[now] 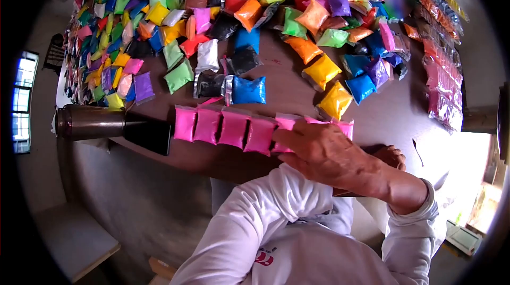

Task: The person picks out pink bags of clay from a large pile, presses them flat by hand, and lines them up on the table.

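A row of several pink packets (232, 129) lies along the table's near edge. My right hand (321, 149) reaches in from the right across its right half, fingers bent down over the packets and thumb at their near edge. It covers parts of those packets. My left arm crosses beneath my right forearm. Beyond it, my left hand (391, 156) shows only in part at the table edge, with curled fingers; anything inside them is hidden. Just beyond the row lie a blue packet (249, 90) and a yellow packet (336, 100).
Many coloured packets (199, 19) are heaped over the far and left parts of the brown table (284, 86). Stacked pink packet strips (443, 80) lie at the right. A dark flat object (149, 135) sits at the near left edge.
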`<action>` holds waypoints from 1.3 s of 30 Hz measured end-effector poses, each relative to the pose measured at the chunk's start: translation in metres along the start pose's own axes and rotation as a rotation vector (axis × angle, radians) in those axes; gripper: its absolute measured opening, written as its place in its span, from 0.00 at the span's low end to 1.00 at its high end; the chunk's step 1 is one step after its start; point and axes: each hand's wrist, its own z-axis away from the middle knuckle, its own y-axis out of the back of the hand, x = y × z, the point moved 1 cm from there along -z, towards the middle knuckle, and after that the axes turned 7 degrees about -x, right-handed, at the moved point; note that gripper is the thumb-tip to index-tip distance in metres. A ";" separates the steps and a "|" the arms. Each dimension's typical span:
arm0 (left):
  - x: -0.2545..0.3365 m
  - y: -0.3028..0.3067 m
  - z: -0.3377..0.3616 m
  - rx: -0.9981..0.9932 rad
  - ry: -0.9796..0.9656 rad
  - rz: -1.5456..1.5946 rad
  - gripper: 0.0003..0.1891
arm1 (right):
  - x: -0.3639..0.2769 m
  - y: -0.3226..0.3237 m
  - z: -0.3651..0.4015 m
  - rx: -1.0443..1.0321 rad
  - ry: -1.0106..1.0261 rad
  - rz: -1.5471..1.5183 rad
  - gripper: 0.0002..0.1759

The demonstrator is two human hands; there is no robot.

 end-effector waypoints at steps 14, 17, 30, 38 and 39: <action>-0.002 0.004 -0.008 -0.039 -0.015 0.070 0.09 | 0.003 0.023 0.005 0.042 -0.084 0.210 0.07; 0.001 0.004 -0.009 -0.061 -0.011 0.077 0.09 | 0.018 0.040 0.038 0.084 -0.267 0.178 0.09; 0.015 0.033 -0.016 -0.326 0.048 0.032 0.12 | 0.149 0.094 0.042 0.367 -0.353 0.572 0.32; 0.012 0.028 -0.016 -0.312 0.070 0.077 0.10 | 0.188 0.125 0.033 0.658 -0.466 0.683 0.26; 0.011 0.027 -0.016 -0.306 0.075 0.107 0.10 | 0.179 0.126 0.021 0.663 -0.391 0.630 0.26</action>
